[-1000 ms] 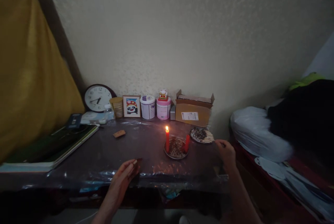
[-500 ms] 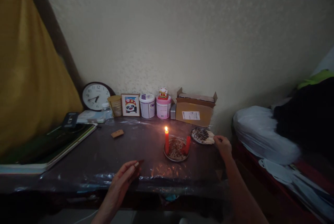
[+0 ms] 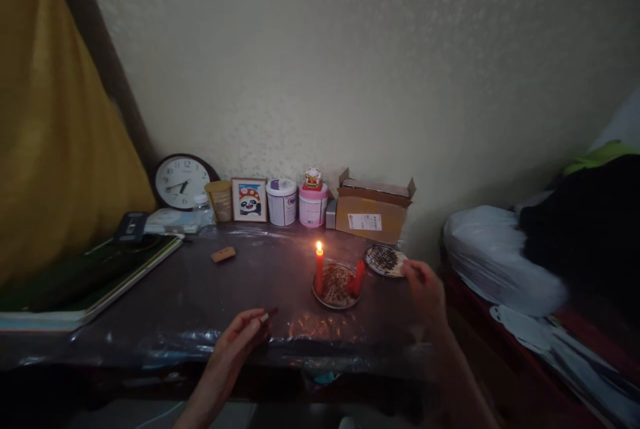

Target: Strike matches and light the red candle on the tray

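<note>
A lit red candle (image 3: 320, 274) stands at the left side of a round metal dish (image 3: 336, 306) holding brown, speckled stuff. On the dish's right side leans a shorter red candle (image 3: 357, 278), unlit. Behind and to the right, a second plate (image 3: 369, 262) carries dark-headed matchsticks (image 3: 385, 258). My right hand (image 3: 424, 284) is at that plate's right edge, thumb and fingers pinched on the pale match ends. Near the table's front, my left hand (image 3: 243, 336) pinches a small flat dark piece (image 3: 271, 314) with a pale part; its exact kind is unclear.
A brown cardboard piece (image 3: 223, 254) lies on the plastic-covered table (image 3: 240, 282). Along the wall stand a clock (image 3: 181, 181), a panda picture (image 3: 250, 200), two tubs (image 3: 283, 204) and a cardboard box (image 3: 373, 214). Green board (image 3: 100, 276) left; white bag (image 3: 500, 256) right.
My right hand has shifted slightly left, further over the plate with the matchsticks. My left hand stays nearly still, its small piece turned a little. The candle keeps burning.
</note>
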